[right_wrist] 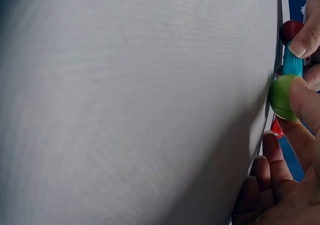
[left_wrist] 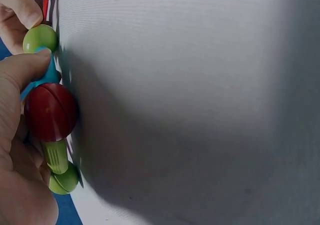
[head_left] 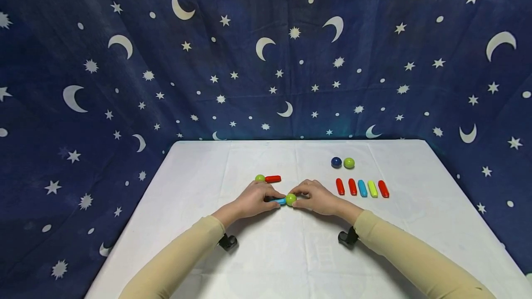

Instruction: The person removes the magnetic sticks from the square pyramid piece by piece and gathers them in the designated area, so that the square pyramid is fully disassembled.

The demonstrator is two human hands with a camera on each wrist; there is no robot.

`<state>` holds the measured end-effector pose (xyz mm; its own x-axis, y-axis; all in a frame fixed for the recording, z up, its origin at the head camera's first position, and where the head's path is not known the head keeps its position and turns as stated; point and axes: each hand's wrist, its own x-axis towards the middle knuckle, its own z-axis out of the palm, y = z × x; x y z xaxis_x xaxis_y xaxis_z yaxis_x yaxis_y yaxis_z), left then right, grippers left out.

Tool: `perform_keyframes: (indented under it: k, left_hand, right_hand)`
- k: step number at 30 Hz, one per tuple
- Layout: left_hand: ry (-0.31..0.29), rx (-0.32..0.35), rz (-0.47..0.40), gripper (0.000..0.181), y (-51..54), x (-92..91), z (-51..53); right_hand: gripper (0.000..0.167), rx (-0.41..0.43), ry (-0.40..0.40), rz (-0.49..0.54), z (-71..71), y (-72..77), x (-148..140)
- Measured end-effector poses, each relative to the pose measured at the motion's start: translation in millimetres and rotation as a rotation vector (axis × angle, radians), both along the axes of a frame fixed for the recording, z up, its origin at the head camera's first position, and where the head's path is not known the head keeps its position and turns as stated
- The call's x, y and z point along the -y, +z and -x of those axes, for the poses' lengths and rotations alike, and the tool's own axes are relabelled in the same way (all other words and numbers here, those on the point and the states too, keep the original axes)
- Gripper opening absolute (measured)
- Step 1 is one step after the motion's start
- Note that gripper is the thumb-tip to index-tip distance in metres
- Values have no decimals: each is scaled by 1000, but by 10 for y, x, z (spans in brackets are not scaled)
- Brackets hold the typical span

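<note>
The left hand [head_left: 254, 199] pinches a blue stick [head_left: 279, 201] between thumb and fingers. The right hand [head_left: 319, 199] holds a green ball [head_left: 291, 199] between thumb and fingertips, against the stick's right end. In the left wrist view a dark red ball [left_wrist: 51, 112] sits at the stick's other end, with a green stick [left_wrist: 56, 156] and another green ball [left_wrist: 65, 179] beyond it, beside the left palm. The right wrist view shows the green ball [right_wrist: 283, 96] touching the blue stick [right_wrist: 292, 65].
Beyond the left hand lies a red stick [head_left: 273, 179] joined to a green ball [head_left: 260, 177]. At the right are several sticks in a row, red [head_left: 340, 187], blue [head_left: 362, 188] and yellow [head_left: 372, 189], with a dark blue ball [head_left: 336, 162] and a green ball [head_left: 349, 163] behind.
</note>
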<state>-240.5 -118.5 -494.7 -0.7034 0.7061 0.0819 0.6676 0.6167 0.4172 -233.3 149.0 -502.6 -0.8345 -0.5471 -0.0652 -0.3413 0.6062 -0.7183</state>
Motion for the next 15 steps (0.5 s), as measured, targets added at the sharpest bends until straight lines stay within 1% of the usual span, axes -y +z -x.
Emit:
perform_keyframes:
  k: [3, 9, 15]
  left_hand:
    - [-4, -2, 2, 28, 14, -9, -5]
    - [-15, -4, 12, 25, 7, -26, -12]
    - [-10, -13, 23, 25, -23, -11, 2]
  right_hand:
    - [27, -1, 12, -13, 1, -2, -7]
    - [26, 12, 5, -25, -3, -6, -20]
    - [31, 35, 1, 65, -24, 80, -50]
